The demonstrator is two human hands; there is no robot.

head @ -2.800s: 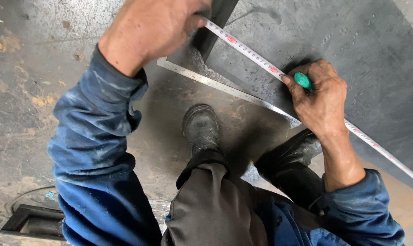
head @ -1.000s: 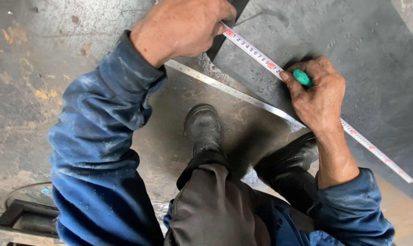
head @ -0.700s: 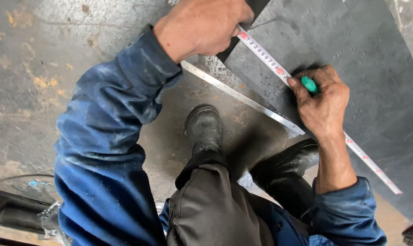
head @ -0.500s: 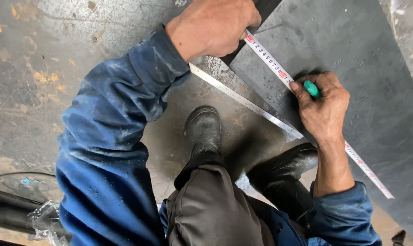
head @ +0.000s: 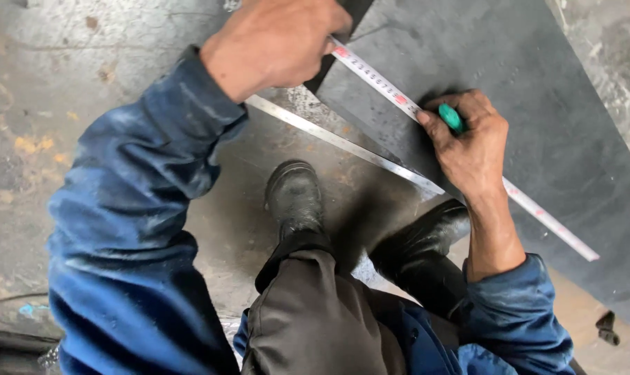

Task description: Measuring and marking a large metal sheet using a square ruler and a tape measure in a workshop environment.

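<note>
Two black boots [head: 295,198] stand on the stained concrete floor [head: 65,125] beside a thin metal straightedge [head: 343,144]. Farther out, the right hand [head: 471,142], fingers curled tight around a green marker [head: 452,118], rests at the tape measure [head: 377,80] stretched across a dark steel sheet [head: 509,76]. The left hand [head: 277,42], closed, pins the tape's far end. Any slip there could skew the mark.

A metal workshop: a stained, scuffed concrete floor [head: 44,139] fills the left of the frame, a large dark steel sheet [head: 509,104] lies across the upper right, and black work boots [head: 294,198] stand at the centre.
</note>
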